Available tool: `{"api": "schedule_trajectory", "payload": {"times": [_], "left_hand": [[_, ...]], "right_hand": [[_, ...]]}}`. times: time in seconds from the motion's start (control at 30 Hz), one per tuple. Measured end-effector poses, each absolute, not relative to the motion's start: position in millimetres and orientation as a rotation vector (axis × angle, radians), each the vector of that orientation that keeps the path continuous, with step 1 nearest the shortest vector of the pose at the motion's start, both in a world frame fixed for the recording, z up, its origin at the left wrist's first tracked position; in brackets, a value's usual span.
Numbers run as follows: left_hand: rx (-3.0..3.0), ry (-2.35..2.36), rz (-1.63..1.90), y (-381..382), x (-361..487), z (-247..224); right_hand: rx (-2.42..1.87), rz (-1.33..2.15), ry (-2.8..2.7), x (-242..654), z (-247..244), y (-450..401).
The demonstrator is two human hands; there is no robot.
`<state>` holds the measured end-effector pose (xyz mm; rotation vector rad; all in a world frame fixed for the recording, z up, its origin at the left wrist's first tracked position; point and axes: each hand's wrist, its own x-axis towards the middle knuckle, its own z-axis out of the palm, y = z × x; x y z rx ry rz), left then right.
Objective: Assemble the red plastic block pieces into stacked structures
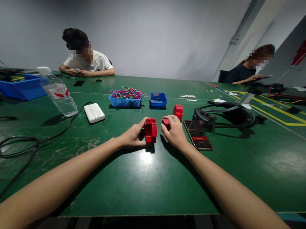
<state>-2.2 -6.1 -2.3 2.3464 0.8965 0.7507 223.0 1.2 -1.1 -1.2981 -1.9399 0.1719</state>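
My left hand (134,134) is closed on a red rectangular block (151,131) with an open recess and two small holes at its top end. Thumb and fingers grip it from the left, just above the green table. My right hand (176,131) curls over a second red block (166,123), its fingers closed round the near side; much of that block is hidden under them. Just beyond the right hand stands another red piece (178,111), apart from the fingertips. A phone (198,136) with a lit screen lies close to the right wrist.
Ahead are a blue tray (125,103) heaped with coloured wires and a smaller blue tray (158,100). A headset (225,115) sits to the right. Left are a white box (94,113), a water bottle (58,93) and a black cable (38,143). Two people sit across the table.
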Motion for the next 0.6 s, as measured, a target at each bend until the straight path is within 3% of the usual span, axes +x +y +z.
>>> {"api": "schedule_trajectory", "payload": {"times": [0.17,0.6], "left_hand": [[2.326,0.894,0.756,-7.8,-1.4,-1.1],[2.334,0.884,0.776,-6.3,0.8,-3.5]], "right_hand": [[-1.54,0.135,-2.004,230.2,-15.7,11.7],[-1.507,0.165,-2.067,223.7,-15.9,7.7]]}}
